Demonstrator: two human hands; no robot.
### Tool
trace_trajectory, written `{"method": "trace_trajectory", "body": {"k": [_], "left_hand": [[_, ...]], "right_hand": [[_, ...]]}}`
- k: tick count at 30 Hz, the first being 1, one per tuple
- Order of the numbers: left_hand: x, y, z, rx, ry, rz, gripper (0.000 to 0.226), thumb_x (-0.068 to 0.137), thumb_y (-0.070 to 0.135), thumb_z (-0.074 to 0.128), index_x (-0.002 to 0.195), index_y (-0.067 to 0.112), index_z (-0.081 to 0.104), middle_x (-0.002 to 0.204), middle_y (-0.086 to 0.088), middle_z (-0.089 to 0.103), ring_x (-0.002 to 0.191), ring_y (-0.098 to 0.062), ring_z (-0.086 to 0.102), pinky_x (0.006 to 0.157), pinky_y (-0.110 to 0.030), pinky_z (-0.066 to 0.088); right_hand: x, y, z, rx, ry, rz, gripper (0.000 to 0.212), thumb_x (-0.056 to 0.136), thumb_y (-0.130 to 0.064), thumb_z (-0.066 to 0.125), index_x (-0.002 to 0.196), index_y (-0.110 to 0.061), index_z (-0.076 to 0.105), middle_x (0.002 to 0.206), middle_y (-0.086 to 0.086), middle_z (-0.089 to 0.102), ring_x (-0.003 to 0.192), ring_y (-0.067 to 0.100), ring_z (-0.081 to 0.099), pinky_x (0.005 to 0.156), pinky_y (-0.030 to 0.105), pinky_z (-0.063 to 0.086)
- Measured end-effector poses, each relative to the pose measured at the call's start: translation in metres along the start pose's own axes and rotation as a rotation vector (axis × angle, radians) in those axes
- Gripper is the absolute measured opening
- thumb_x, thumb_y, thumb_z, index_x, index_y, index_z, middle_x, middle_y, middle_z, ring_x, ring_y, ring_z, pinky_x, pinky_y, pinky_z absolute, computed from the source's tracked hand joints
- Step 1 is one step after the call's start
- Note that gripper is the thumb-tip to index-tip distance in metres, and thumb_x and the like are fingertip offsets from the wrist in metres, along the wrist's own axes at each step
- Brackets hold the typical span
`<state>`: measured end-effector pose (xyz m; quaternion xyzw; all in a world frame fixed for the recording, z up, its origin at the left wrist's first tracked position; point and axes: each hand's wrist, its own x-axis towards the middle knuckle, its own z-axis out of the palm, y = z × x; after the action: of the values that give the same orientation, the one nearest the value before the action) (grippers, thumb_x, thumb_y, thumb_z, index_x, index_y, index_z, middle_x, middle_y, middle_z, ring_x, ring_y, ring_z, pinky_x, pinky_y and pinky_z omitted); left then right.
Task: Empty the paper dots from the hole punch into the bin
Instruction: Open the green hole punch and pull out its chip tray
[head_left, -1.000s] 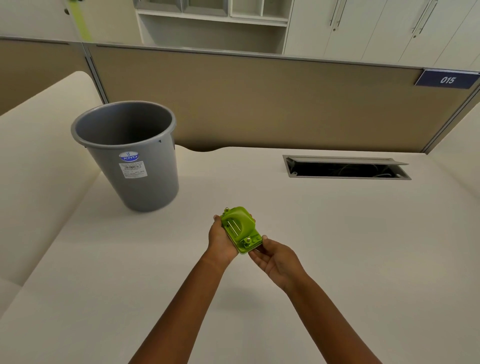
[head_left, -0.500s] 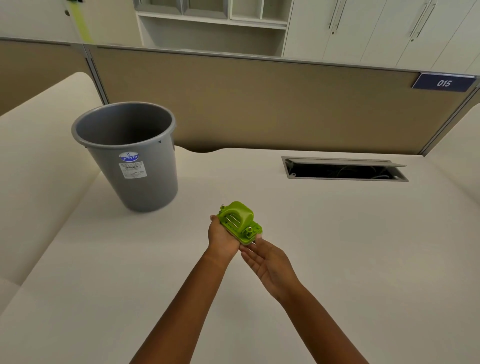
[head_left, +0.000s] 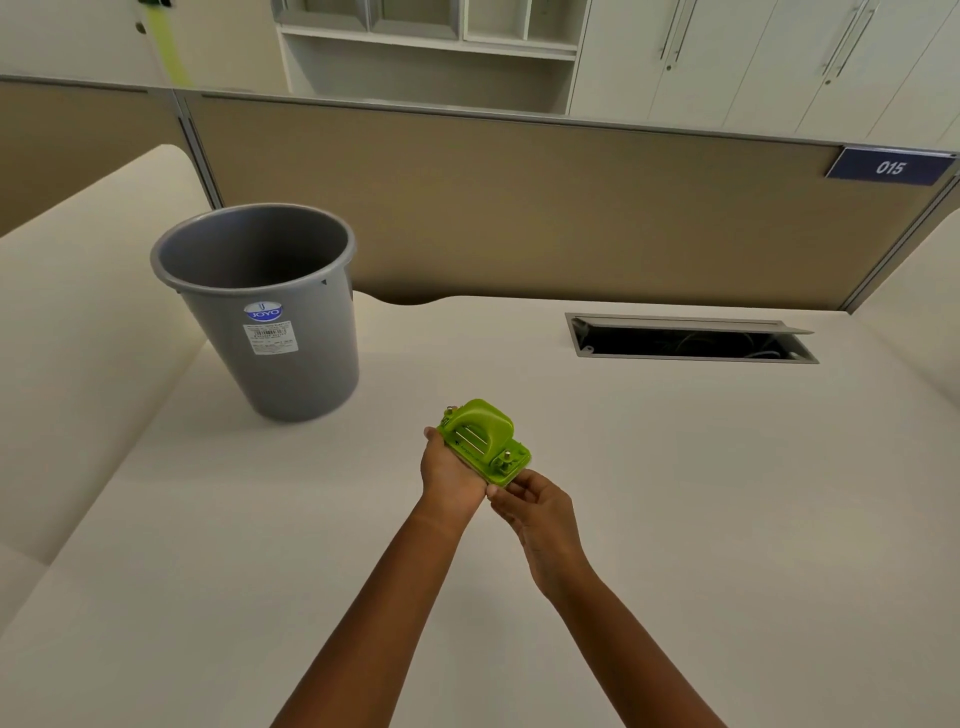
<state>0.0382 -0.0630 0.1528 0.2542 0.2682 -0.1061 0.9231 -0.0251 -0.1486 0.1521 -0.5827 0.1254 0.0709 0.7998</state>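
Both hands are holding the green punch (head_left: 483, 441) above the desk (head_left: 675, 467) — left hand (head_left: 451, 470) cupping it, right hand (head_left: 537, 506) fingers pinching its near corner — bin (head_left: 275, 332) standing at ten o'clock.

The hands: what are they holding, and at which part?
Both hold the green hole punch. The left hand cups its left side and underside; the right hand pinches its near corner.
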Motion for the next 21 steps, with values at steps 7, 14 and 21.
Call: {"method": "trace_trajectory", "body": {"k": [7,14,21], "left_hand": [[-0.001,0.003,-0.004,0.003,-0.065,-0.044,0.056,0.098,0.047,0.009,0.092,0.017,0.056,0.095,-0.012,0.056,0.084,-0.027,0.053,0.089,-0.044,0.038],[-0.005,0.005,-0.01,0.043,-0.128,-0.082,0.05,0.099,0.045,0.014,0.086,0.023,0.057,0.07,-0.004,0.072,0.081,-0.023,0.056,0.056,-0.032,0.056],[-0.008,-0.009,-0.011,0.054,-0.163,-0.175,0.051,0.099,0.045,0.017,0.093,0.017,0.06,0.07,-0.01,0.075,0.083,-0.027,0.061,0.071,-0.043,0.048]], "right_hand": [[0.002,-0.001,-0.008,-0.127,-0.081,-0.042,0.028,0.077,0.01,0.062,0.087,-0.016,0.065,0.083,0.002,0.068,0.073,0.007,0.066,0.069,0.013,0.054],[0.011,-0.032,-0.029,-0.325,-0.067,-0.025,0.046,0.08,0.001,0.064,0.12,-0.017,0.048,0.097,0.002,0.058,0.082,0.012,0.059,0.071,0.018,0.048],[0.018,-0.045,-0.019,-0.544,-0.028,-0.08,0.027,0.088,-0.026,0.057,0.106,-0.008,0.065,0.08,0.003,0.064,0.073,0.012,0.06,0.064,0.021,0.048]]}}
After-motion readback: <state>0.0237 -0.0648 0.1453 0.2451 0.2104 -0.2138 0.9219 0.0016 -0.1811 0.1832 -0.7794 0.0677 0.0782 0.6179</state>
